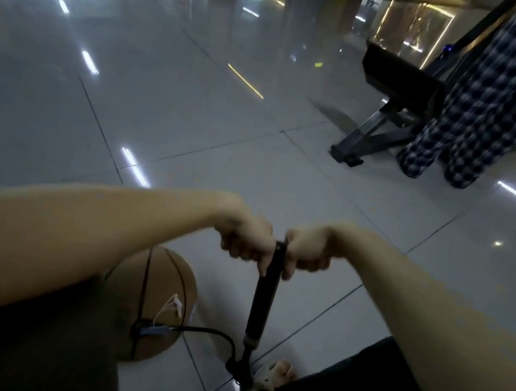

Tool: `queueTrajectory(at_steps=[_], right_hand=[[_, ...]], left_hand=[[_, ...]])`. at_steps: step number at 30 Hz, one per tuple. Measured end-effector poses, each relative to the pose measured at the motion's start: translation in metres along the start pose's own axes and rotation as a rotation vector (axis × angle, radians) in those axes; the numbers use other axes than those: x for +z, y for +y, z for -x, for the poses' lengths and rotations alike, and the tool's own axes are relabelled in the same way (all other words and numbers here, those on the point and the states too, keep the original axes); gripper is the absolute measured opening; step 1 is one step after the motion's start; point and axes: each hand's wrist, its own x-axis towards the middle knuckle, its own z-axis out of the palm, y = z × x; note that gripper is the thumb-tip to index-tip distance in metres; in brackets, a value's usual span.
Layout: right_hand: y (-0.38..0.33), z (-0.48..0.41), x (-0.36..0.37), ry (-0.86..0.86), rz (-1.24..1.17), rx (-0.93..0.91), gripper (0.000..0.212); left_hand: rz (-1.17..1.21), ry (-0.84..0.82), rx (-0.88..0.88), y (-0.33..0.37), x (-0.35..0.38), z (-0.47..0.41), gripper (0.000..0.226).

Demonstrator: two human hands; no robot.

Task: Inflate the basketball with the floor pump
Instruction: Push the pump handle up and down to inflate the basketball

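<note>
Subject: basketball [160, 298], on the tiled floor [197, 100] at lower left, partly covered by the left forearm. Brown, seamed skin. It is judged light and prone to roll on this glossy tile. How firm it is cannot be told from this view. It needs no holding while the connector stays seated; if it must be steadied, a palm on the crown would serve.

Pump [263, 298]: black upright barrel, just right of the ball, base on the floor beside a foot [278, 369]. It is judged rigid, and top-heavy unless the base is pinned. Proper hold is the crossbar at the top, one fist each side. A black hose [209, 332] arcs from the base to a fitting on top of the ball; the needle itself is not visible.

Hands: left hand [247, 239] and right hand [309, 250] are both closed tight on the crossbar, fingers curled under, either side of the shaft and nearly touching it. The bar itself is hidden inside the fists. The picture is blurred at the hands.

Assessment: pumping is in hand. Risk: the hose could tug the ball and work the fitting loose.
</note>
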Motion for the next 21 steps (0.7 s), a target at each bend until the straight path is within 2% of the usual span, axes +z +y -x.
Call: queueTrajectory(at_steps=[3, 6, 10, 15, 18, 21], right_hand=[[-0.013, 0.037, -0.048, 0.024, -0.066, -0.026, 0.026], [-0.010, 0.038, -0.052, 0.023, -0.096, -0.027, 0.033], [0.022, -0.012, -0.009, 0.026, -0.097, 0.003, 0.028], [0.049, -0.073, 0.048, 0.044, -0.063, -0.007, 0.011], [0.053, -0.095, 0.067, 0.048, -0.009, 0.008, 0.016], [0.053, -0.094, 0.071, 0.018, -0.023, 0.016, 0.011]], left_hand=[[0.012, 0.022, 0.026, 0.017, -0.048, 0.035, 0.040], [-0.027, 0.001, 0.017, 0.019, -0.056, 0.029, 0.036], [-0.040, -0.037, 0.000, 0.010, -0.016, -0.026, 0.032], [-0.063, -0.027, -0.011, -0.014, 0.040, -0.085, 0.027], [-0.052, -0.015, -0.007, -0.024, 0.059, -0.100, 0.022], [-0.004, -0.016, -0.020, -0.026, 0.065, -0.096, 0.024]])
